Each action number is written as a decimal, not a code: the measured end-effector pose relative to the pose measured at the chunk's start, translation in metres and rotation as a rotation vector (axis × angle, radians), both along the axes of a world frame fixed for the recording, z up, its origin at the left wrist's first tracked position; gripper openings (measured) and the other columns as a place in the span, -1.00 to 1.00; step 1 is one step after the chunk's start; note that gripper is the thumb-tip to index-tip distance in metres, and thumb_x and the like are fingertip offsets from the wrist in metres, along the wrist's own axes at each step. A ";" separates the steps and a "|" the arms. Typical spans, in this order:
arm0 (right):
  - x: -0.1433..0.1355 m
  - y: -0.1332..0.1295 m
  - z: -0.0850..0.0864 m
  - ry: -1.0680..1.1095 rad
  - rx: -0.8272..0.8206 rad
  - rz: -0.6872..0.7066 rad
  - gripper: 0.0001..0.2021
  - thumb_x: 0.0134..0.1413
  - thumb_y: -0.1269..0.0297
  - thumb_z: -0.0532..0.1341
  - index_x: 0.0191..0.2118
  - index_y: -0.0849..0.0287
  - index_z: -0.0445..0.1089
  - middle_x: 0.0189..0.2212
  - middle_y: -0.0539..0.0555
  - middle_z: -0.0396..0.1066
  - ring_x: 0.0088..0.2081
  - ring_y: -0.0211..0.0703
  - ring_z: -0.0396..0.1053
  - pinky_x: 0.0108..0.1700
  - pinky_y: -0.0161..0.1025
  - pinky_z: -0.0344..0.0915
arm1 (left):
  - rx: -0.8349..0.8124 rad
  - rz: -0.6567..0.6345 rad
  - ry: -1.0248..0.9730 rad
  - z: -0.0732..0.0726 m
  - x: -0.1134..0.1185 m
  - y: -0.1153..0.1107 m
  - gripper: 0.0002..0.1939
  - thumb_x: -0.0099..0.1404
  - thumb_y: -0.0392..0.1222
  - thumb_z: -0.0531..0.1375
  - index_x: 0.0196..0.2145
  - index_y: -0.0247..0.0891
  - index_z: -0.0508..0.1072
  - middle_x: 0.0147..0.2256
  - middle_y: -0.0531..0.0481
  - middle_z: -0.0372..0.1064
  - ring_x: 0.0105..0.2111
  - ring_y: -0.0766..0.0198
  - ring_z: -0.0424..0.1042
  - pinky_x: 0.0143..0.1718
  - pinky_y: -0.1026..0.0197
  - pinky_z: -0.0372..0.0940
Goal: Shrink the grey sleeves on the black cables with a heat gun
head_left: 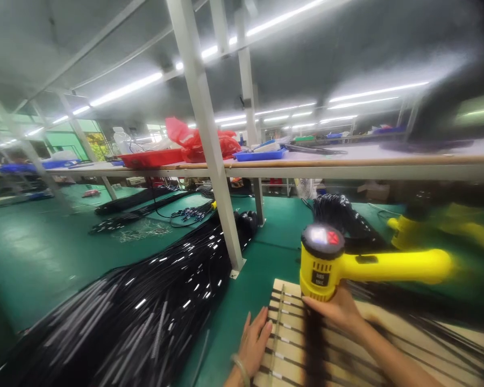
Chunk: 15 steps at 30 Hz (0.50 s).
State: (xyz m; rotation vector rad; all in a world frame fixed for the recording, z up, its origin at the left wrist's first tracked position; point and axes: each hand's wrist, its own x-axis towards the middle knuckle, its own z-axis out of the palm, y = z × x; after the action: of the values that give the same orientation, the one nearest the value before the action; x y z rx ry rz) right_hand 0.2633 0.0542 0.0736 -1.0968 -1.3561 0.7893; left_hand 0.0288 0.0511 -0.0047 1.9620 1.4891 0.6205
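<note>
Currently I'm gripping yellow heat gun (321, 273) in right hand (342, 310), above wooden board (387, 315) at near right; left hand (255, 339), slightly spread, touching board's left edge; black cable bundle (157, 301) sprawling left across green worktop (278, 260).

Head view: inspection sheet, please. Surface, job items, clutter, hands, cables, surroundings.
Surface: green worktop, pale board on it.
Job items: yellow power tool, barrel upright over the board; thin black strips in rows.
Clutter: red tray, red bag, blue tray on the shelf.
Hands: left hand open at the board's left edge; right hand against the tool's barrel, grip partly hidden.
Cables: large black bundle left of the board.
Surroundings: white post, lit ceiling lights.
</note>
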 end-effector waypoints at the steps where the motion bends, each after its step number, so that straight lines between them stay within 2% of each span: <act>1: 0.001 0.002 0.000 -0.024 0.012 -0.010 -0.71 -0.37 0.26 0.34 -0.35 0.15 0.45 -0.35 0.10 0.51 -0.27 0.13 0.43 -0.14 0.11 0.31 | -0.001 0.000 0.003 0.000 0.000 0.000 -0.44 0.26 0.12 -0.16 0.10 -0.24 0.14 0.14 -0.03 0.05 0.16 0.22 0.00 0.22 -0.06 -0.29; 6: 0.002 0.006 -0.002 -0.096 0.017 0.102 -0.69 -0.32 0.25 0.33 -0.30 0.16 0.44 -0.30 0.13 0.50 -0.23 0.10 0.42 -0.13 0.04 0.32 | 0.000 0.001 0.010 -0.001 -0.001 0.002 -0.44 0.26 0.11 -0.17 0.11 -0.22 0.14 0.14 -0.02 0.04 0.16 0.22 -0.01 0.22 -0.06 -0.28; 12: 0.006 0.027 -0.001 -0.135 0.102 -0.035 -0.71 -0.34 0.21 0.32 -0.36 0.18 0.45 -0.37 0.14 0.51 -0.25 0.13 0.43 -0.12 0.10 0.31 | 0.003 -0.002 0.012 -0.003 -0.002 0.002 -0.44 0.26 0.12 -0.17 0.11 -0.21 0.13 0.14 -0.02 0.04 0.16 0.22 -0.01 0.22 -0.06 -0.29; 15: 0.009 0.032 -0.003 -0.150 0.111 -0.041 -0.69 -0.36 0.21 0.33 -0.34 0.18 0.44 -0.35 0.15 0.50 -0.22 0.14 0.41 -0.10 0.10 0.29 | 0.017 0.004 -0.009 -0.004 -0.003 0.003 -0.46 0.26 0.12 -0.15 0.10 -0.19 0.14 0.13 -0.02 0.07 0.16 0.20 0.01 0.22 -0.09 -0.27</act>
State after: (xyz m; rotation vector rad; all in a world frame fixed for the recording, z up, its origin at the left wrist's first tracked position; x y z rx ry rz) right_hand 0.2724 0.0858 0.0703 -1.1096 -1.4808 0.6038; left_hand 0.0255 0.0537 -0.0084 1.9677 1.4872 0.6447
